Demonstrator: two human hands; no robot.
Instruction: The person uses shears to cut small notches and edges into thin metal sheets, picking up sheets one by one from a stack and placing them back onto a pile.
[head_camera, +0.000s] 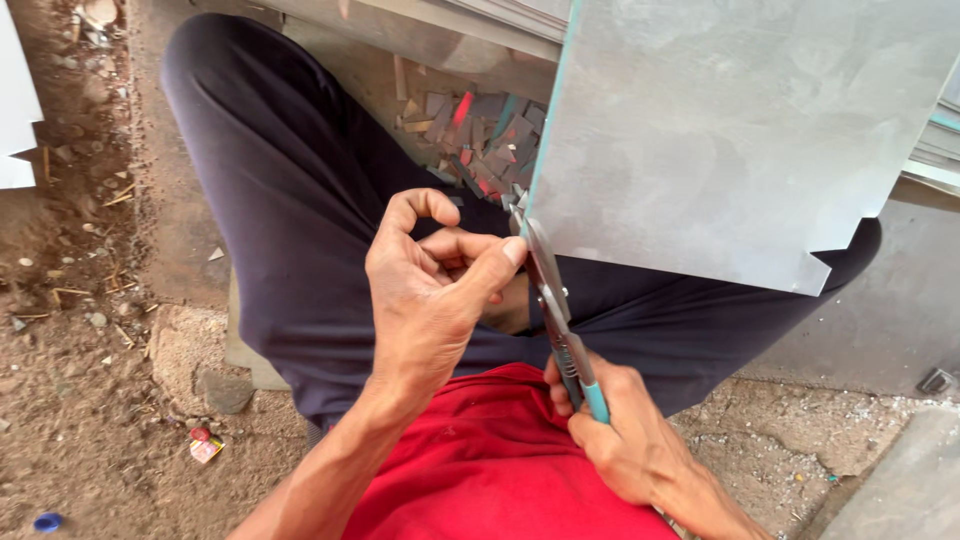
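grey metal sheet (740, 130), teal-handled snips (565, 330), red shirt (500, 460)

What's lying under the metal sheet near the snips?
Under the metal sheet show a dark-trousered leg and, past its left edge, a pile of small offcuts. Whatever lies beneath the sheet's middle is covered.

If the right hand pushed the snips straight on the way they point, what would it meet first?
The right hand aims the snips up along the left edge of the grey metal sheet. More sheet comes first; beyond it, probably the pile of offcuts, though depth is unclear.
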